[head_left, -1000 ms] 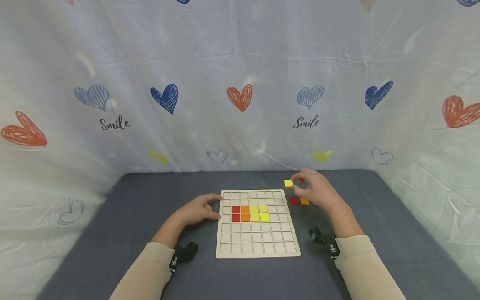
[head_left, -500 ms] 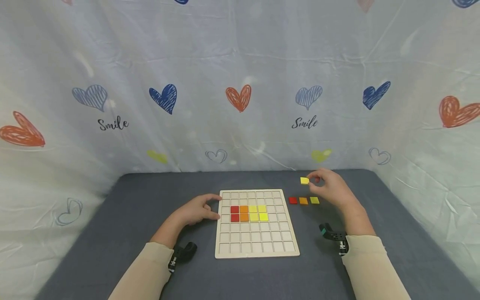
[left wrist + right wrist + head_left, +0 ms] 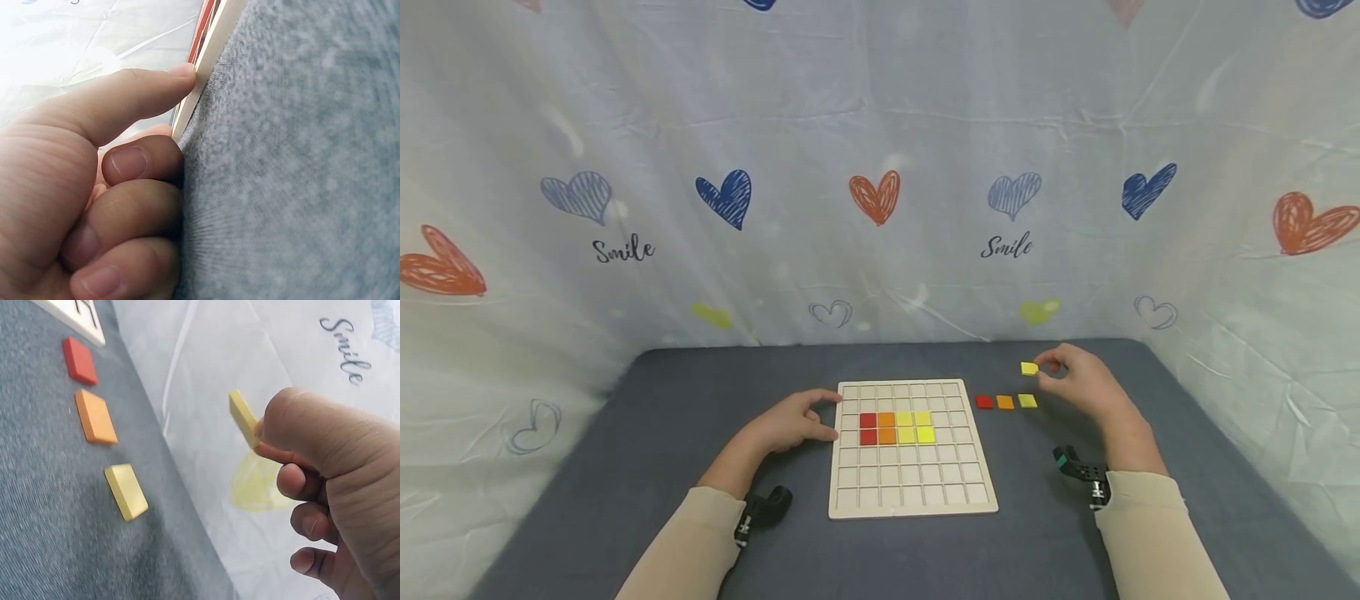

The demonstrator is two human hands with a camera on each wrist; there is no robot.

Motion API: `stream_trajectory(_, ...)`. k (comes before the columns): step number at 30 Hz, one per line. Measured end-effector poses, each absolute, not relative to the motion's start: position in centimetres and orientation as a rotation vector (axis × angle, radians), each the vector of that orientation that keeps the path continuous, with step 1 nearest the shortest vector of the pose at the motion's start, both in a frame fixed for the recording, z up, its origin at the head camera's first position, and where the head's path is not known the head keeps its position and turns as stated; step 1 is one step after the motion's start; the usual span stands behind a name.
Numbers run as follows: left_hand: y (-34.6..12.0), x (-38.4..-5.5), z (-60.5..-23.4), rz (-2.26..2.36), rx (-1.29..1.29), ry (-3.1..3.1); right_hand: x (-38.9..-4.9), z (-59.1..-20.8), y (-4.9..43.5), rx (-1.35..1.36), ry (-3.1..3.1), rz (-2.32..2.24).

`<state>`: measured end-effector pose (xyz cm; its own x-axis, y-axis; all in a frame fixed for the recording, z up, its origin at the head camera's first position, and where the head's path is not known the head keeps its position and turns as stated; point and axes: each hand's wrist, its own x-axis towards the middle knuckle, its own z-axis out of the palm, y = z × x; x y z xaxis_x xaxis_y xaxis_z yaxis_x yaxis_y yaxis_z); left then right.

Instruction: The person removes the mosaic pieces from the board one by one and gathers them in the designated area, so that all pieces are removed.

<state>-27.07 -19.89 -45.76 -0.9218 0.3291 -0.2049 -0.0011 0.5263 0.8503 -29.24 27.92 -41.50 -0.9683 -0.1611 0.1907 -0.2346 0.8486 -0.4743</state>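
My right hand pinches a yellow square tile between thumb and index finger, raised off the table. In the right wrist view this held tile stands edge-on at the thumb tip. Below it a red tile, an orange tile and another yellow tile lie in a row. My left hand touches the left edge of a wooden grid board with thumb and index fingertips; its other fingers are curled. Two red, two orange and several yellow tiles fill a block of the grid.
A dark grey cloth covers the table. Behind it and at both sides hangs a pale curtain printed with hearts and "Smile". Black wrist camera mounts stick out from both cream sleeves.
My right hand has moved right with the pinched yellow tile, away from the board. The loose yellow tile beside the orange one has come into view. The left hand stays at the board's edge.
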Motion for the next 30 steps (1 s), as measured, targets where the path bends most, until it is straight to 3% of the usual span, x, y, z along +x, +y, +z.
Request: stream_trajectory(30,-20.0,-27.3,-45.9,1.384,0.294,2.394,-29.6,-44.6,31.0,0.240,-3.083,0.744)
